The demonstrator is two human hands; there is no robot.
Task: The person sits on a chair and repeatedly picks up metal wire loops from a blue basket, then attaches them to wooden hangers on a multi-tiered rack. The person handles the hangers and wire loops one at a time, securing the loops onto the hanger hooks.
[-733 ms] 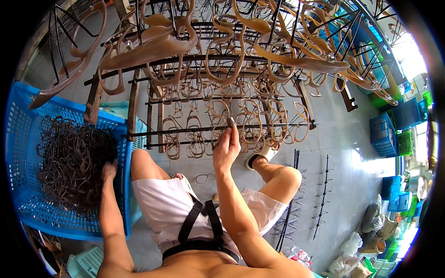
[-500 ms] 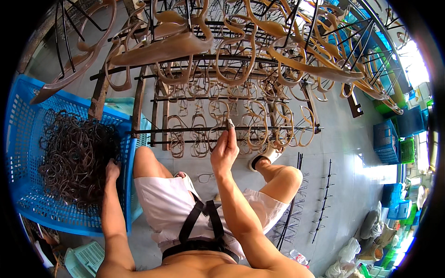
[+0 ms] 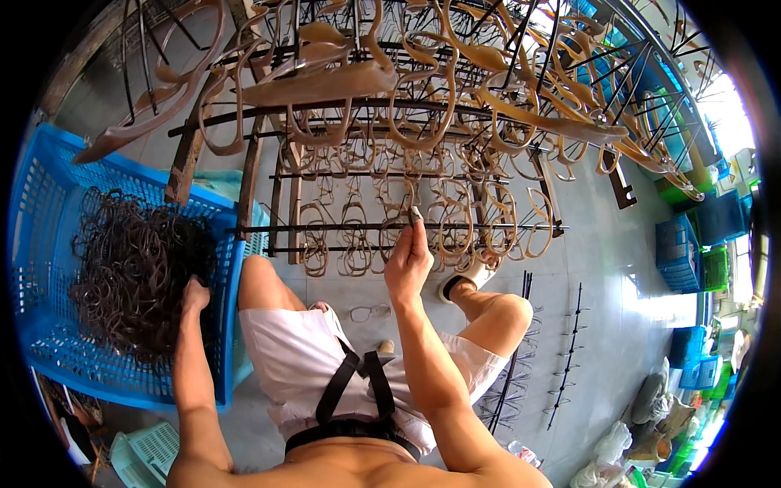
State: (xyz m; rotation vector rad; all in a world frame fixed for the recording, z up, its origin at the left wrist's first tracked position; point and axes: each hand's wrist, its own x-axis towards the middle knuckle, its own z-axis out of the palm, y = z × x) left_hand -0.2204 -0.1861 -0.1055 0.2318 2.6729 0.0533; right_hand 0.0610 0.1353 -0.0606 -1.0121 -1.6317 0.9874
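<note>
My right hand (image 3: 408, 264) is raised in front of the rack, thumb and fingers pinched together at the edge of a translucent brown eyeglass frame (image 3: 412, 193) on a lower bar. My left hand (image 3: 195, 295) reaches into a blue plastic basket (image 3: 226, 358) at the left. It rests at the right side of a tangled heap of dark eyeglass frames (image 3: 134, 276). Its fingers are mostly hidden there, so what they hold does not show. Rows of tan-brown eyeglass frames (image 3: 455, 215) hang from the black bars (image 3: 358, 228) of the rack.
Large frames (image 3: 325, 85) and black wire prongs hang close overhead. A wooden post (image 3: 248, 183) stands beside the basket. On the floor lie a loose eyeglass frame (image 3: 370, 312) and pronged black rods (image 3: 567, 358). Blue crates (image 3: 678, 250) and plastic bags (image 3: 612, 439) sit at the right.
My right hand has shifted slightly to the right along the lower bar, still pinched. My left hand stays in the basket, nearly in place. The view has shifted a little.
</note>
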